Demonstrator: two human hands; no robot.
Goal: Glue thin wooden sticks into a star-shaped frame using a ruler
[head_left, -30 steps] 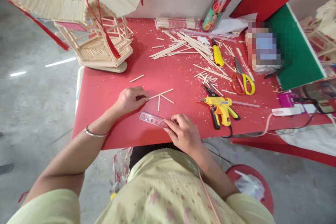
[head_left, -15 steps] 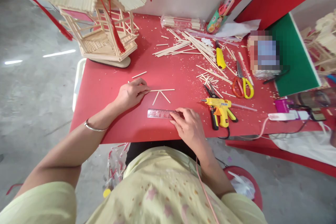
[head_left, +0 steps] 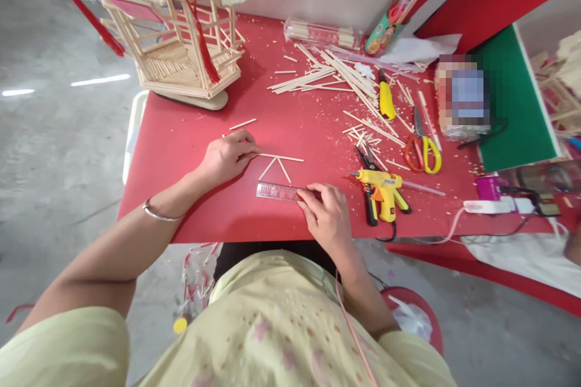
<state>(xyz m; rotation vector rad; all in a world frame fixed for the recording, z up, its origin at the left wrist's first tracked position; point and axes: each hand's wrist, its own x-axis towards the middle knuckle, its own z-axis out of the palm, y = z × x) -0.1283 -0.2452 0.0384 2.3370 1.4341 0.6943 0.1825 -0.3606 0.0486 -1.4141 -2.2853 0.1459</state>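
Between the closed fingertips of my left hand (head_left: 230, 156) is the left end of a thin wooden stick (head_left: 285, 158). Two shorter sticks branch down from its middle in an upside-down V; their upper ends touch it or lie right against it. My right hand (head_left: 327, 213) pinches the right end of a clear plastic ruler (head_left: 276, 191), which lies just below the V, close to the lower tip of the right branch. Just beyond my left hand, a loose short stick (head_left: 243, 124) rests on the red table (head_left: 190, 133).
A stick-built pavilion model (head_left: 186, 66) stands at the back left. Loose sticks (head_left: 318, 80) are heaped at the back. To the right lie a yellow glue gun (head_left: 384, 190) over black-and-yellow pliers (head_left: 371, 210), scissors (head_left: 420, 142) and a yellow cutter (head_left: 387, 101).
The joined sticks have tilted slightly clockwise in view, their right end dipping. The ruler has tilted the same way and sits nearer the V. Both hands keep their grip.
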